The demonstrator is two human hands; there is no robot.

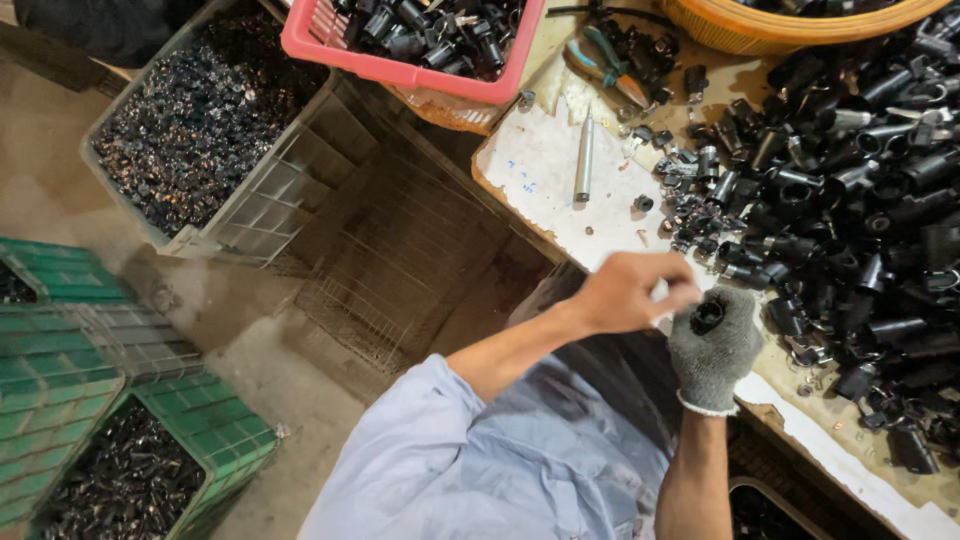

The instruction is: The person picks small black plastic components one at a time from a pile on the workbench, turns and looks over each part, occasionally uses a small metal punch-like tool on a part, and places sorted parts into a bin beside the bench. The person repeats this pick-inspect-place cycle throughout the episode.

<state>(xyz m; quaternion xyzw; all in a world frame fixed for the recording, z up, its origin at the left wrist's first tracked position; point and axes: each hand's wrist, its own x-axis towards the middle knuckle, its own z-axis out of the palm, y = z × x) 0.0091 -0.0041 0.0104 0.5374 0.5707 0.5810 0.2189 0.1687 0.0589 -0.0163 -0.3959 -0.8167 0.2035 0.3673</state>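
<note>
My right hand (712,350), in a grey knit glove, is closed around a short black tubular part (708,315) with its open end facing up, held at the near edge of the workbench (545,170). My bare left hand (628,292) sits just left of and above it, fingertips pinched together at the part's top. Whether a small piece is between those fingers cannot be told. A large heap of similar black tubular parts (850,210) covers the bench to the right of both hands.
On the bench lie a metal rod (584,160) and green-handled pliers (605,65). A pink basket (420,45) and an orange basket (800,25) hold more parts. On the floor stand a grey crate (205,120), green crates (140,470) and a wire rack (385,270).
</note>
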